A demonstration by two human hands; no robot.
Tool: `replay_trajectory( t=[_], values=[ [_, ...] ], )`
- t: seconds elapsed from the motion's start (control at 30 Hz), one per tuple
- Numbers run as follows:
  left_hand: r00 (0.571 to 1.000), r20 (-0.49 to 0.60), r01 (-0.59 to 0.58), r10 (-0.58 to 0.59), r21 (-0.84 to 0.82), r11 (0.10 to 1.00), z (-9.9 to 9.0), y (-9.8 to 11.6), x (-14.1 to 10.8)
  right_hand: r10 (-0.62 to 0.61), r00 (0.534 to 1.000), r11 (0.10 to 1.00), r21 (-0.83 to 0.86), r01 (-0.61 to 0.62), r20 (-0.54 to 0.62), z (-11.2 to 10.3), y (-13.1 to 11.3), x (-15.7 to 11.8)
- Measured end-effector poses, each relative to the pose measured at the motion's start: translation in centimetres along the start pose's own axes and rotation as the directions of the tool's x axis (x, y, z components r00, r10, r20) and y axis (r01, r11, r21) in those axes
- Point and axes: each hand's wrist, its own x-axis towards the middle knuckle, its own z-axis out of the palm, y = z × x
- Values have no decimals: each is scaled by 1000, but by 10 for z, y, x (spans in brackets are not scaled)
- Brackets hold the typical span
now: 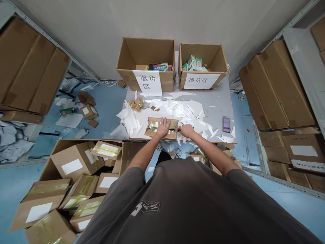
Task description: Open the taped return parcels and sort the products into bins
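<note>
A small cardboard box [152, 131] with shiny tape lies at the front edge of the table. My left hand [163, 127] rests flat on its top, fingers stretched out. At the box's right end, my right hand [186, 130] is closed around a box cutter [178, 129] with a red and black handle. The cutter's tip reaches the taped right side of the box; how deep it sits I cannot tell. Torn white paper scraps [177, 107] lie behind the box, and a crumpled wad of brown tape [137, 104] lies to the left.
Two open cartons stand at the table's back: a left carton [122, 73] holding colourful boxes, a right carton [223, 69] holding green-white boxes. A phone [226, 124] lies at the right. A big bin [132, 149] of parcels stands front left. Loaded shelves flank both sides.
</note>
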Motion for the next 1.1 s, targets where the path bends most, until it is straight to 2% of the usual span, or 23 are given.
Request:
replay_trajectory(
  t=[0.13, 0.4, 0.53, 0.67, 0.8, 0.87, 0.93, 1.03, 1.1],
  values=[
    [1000, 11, 5, -4, -19, 1000, -5, 1, -3, -12, 1000, 1000, 13, 12, -14, 3, -7, 5],
    [999, -28, 15, -16, -39, 999, -2, 8, -1, 90, 995, 993, 81, -87, -46, 10, 1, 1],
    [998, -51, 27, -28, -31, 999, 4, 11, -4, 78, 997, 995, 68, -78, -2, 9, 11, 4],
    [997, -63, 38, -41, -39, 999, 7, 12, -5, 107, 993, 994, 38, -105, -50, 16, 25, -2],
    [997, -70, 40, -44, -51, 998, 7, 11, -5, 116, 991, 992, 52, -113, -65, 20, 27, -8],
    [997, -65, 42, -46, -62, 997, 7, 11, -4, 126, 990, 990, 75, -121, -64, 21, 37, -16],
    [997, -63, 50, -55, -71, 996, 6, 12, -4, 188, 978, 978, 113, -178, -93, 24, 58, -29],
    [995, -73, 64, -70, -82, 995, 5, 14, -5, 354, 920, 920, 239, -311, -169, 38, 94, -49],
    [993, -85, 77, -84, -86, 993, 2, 16, -6, 409, 898, 861, 394, -321, -162, 52, 102, -53]
  ],
)
